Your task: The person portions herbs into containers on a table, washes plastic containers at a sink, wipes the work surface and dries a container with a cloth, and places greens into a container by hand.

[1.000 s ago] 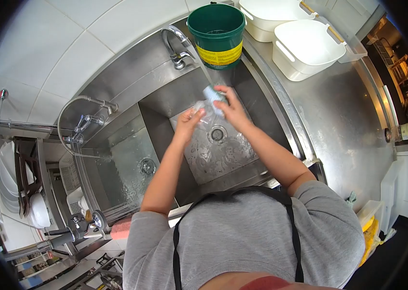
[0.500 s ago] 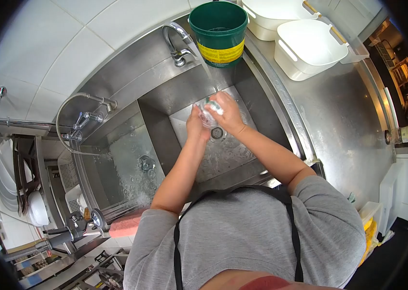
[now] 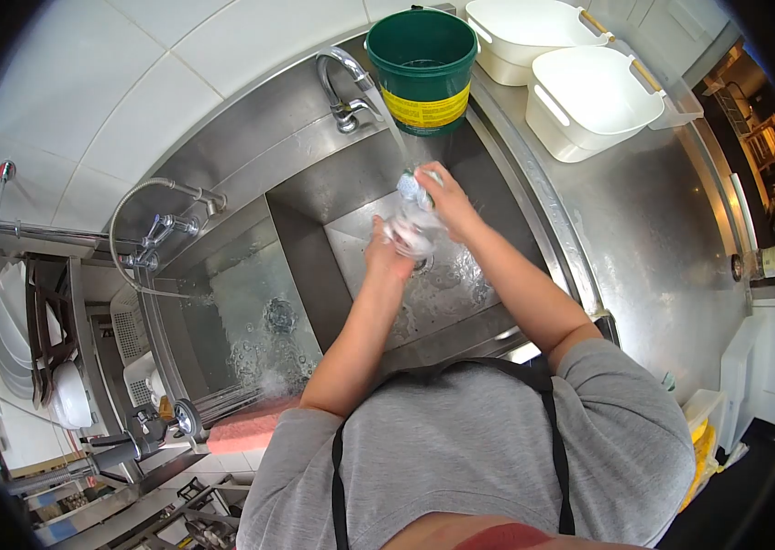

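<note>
Over the right-hand sink basin (image 3: 314, 266), my left hand (image 3: 389, 255) is closed around a clear, foam-covered vessel (image 3: 412, 240) that looks like a drinking glass; foam and blur hide its exact shape. Just above it, my right hand (image 3: 450, 203) grips a foamy sponge (image 3: 410, 188) with a bit of green showing at its top. Water runs from the curved tap (image 3: 343, 69) down close behind the sponge. Below the hands, the wet basin floor has a drain, partly covered by the left hand and the vessel.
A green bucket (image 3: 422, 69) stands behind the basin. White tubs (image 3: 580, 128) sit on the steel counter (image 3: 653, 238) at right. The left basin (image 3: 222, 302) holds water, with a hose tap (image 3: 163, 188) running into it. Plates (image 3: 11, 339) are racked at far left.
My right hand has moved slightly up and away from my left, taking the sponge off the vessel toward the water stream. The vessel now shows more, tilted in my left hand.
</note>
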Demonstrator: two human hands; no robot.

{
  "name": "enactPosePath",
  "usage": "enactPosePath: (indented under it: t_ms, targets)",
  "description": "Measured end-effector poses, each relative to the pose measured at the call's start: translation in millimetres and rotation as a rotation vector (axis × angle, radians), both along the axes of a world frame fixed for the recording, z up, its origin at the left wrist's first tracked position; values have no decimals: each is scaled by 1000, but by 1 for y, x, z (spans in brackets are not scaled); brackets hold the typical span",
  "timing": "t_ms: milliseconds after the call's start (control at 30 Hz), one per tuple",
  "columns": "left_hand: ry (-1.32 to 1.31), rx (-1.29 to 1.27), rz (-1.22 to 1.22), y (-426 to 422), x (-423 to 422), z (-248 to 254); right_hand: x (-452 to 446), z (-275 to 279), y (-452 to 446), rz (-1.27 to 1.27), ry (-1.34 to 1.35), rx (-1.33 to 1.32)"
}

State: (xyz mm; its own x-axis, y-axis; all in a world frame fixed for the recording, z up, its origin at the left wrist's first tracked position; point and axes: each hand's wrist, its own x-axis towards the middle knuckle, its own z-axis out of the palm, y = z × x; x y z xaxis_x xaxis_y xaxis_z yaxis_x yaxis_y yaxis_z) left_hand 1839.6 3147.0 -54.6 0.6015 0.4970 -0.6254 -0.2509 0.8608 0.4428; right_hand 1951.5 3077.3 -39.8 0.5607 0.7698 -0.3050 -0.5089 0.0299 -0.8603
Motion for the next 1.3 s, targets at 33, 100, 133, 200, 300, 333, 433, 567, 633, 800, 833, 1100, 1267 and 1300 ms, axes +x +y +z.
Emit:
enactPosePath:
  t_ms: [33,100,133,200,300,333,433,567,633,800,833,1100,1267,1300]
  targets:
    - [-65,-149,60,7,4,-1,-10,-10,-3,-126,-416,-40]
    - [-12,-122,87,8,18,4,-22,-13,-7,-228,-948,-73]
    - [48,-95,115,4,22,8,-25,-3,-6,-225,-946,-74]
    - [78,-53,66,2,32,6,-25,23,-2,-31,-1225,124]
    - [-7,404,-157,15,54,-9,10,86,26,-328,-1470,176]
    - [-9,404,-158,22,60,-11,39,106,42,-443,-1532,179]
    - [270,1305,-449,46,76,-22,106,142,67,-630,-1872,-24]
    - [511,1681,-574,60,78,-10,114,118,77,-130,-1558,-24]
    - [565,2008,-490,64,78,-18,93,100,78,322,-1088,-194]
    - [315,1363,-625,85,88,-52,90,49,103,406,-434,-25]
    - [92,1115,-583,89,87,-52,90,55,102,385,-583,-105]
    - [128,565,-531,88,76,1,97,76,106,251,-1165,-293]
    - [238,2239,-314,87,75,-8,101,66,100,247,-1271,-200]
    - [279,2278,-375,86,74,-3,102,64,98,254,-1403,-45]
